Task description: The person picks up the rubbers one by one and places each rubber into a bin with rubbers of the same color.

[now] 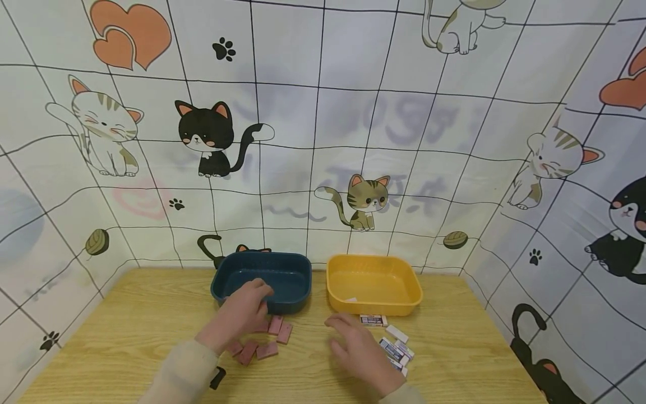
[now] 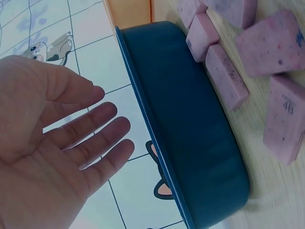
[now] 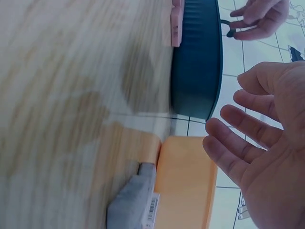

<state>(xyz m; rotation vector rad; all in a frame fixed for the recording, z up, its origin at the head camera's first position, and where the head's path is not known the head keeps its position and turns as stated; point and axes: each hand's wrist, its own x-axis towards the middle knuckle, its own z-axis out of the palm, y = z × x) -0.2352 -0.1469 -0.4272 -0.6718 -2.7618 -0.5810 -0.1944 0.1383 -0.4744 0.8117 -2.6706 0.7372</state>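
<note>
While pink blocks (image 1: 284, 333) are lying at six o'clock of the blue tub (image 1: 290, 307), the left hand (image 1: 241, 308) is hovering above it, fingers relaxed, empty, the right hand (image 1: 357, 349) is hanging at six o'clock of the yellow tub (image 1: 383, 308), loosely spread, empty

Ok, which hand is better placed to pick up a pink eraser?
I'd say the left hand: it is empty, by the blue bin, and close to the pink erasers; the right hand, also empty, is nearer the white erasers.
</note>
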